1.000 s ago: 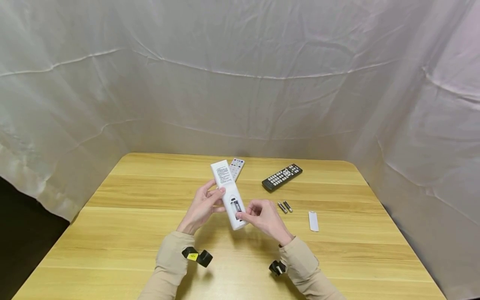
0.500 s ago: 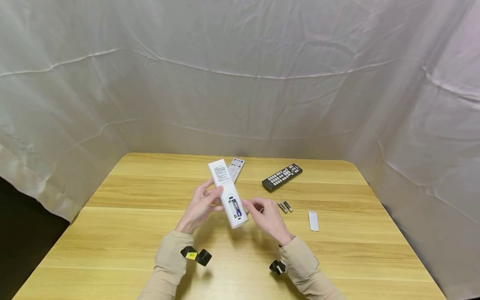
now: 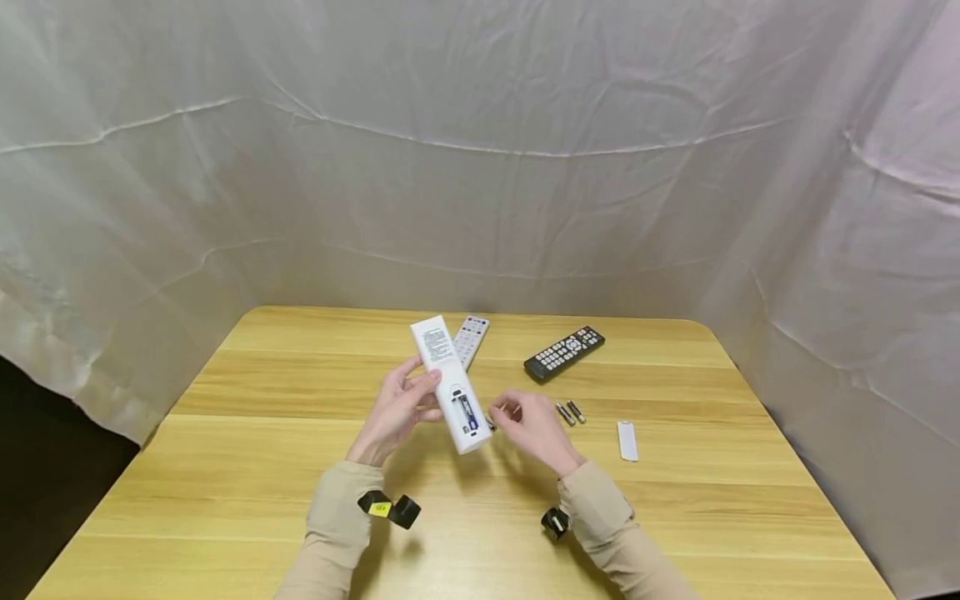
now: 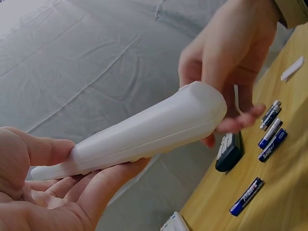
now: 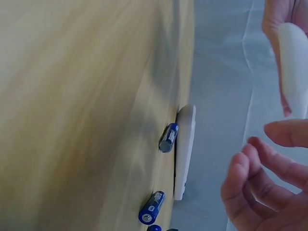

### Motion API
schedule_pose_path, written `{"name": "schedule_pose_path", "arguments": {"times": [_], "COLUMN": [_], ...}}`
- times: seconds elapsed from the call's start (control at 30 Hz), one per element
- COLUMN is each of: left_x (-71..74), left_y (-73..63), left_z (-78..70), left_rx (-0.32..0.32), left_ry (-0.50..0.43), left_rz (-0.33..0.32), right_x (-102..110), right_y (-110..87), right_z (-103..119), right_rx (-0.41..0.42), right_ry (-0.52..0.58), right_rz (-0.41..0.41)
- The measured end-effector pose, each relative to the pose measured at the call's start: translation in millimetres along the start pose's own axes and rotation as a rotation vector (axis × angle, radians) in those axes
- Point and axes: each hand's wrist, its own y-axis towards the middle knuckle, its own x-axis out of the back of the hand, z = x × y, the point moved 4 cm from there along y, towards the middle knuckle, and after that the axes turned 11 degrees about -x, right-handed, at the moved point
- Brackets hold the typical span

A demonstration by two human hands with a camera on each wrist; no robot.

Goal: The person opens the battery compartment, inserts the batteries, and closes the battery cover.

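My left hand (image 3: 397, 408) grips a white remote control (image 3: 442, 354), thumb on its back and fingers beneath. The back faces up toward the head camera, with the battery compartment uncovered. A blue battery (image 3: 468, 413) shows inside it. Just right of the remote's lower end is my right hand (image 3: 531, 427), fingers loosely bent. In the right wrist view its thumb and fingers stand apart with nothing between them. A loose battery (image 5: 168, 137) lies on the table near a second white remote (image 5: 185, 151). The left wrist view shows the held remote from the side, its compartment hidden.
Two more batteries (image 3: 570, 413) lie right of my right hand. Farther right is a small white battery cover (image 3: 627, 441). A black remote (image 3: 564, 354) and the white remote (image 3: 471, 340) lie toward the back of the wooden table (image 3: 285, 367). Grey cloth (image 3: 480, 208) hangs around.
My right thumb was at the battery compartment; the hand has since moved right, off the remote, uncovering the blue battery. The held remote has shifted slightly left.
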Motion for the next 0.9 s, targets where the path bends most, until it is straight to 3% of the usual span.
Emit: {"name": "schedule_pose_path", "arguments": {"times": [0.23, 0.47, 0.9], "left_x": [0.6, 0.1, -0.4], "left_y": [0.6, 0.7, 1.1], "left_z": [-1.4, -3.0, -4.0], "left_rx": [-0.004, 0.0, -0.008], "left_ry": [-0.015, -0.022, -0.022], "left_rz": [0.003, 0.004, 0.005], "right_x": [-10.7, -20.2, -31.6], "right_y": [14.9, 27.2, 32.9], "right_z": [2.6, 9.4, 14.8], "right_rx": [0.078, 0.074, 0.031], "right_ry": [-0.207, -0.334, -0.413], "right_rz": [0.111, 0.161, 0.196]}}
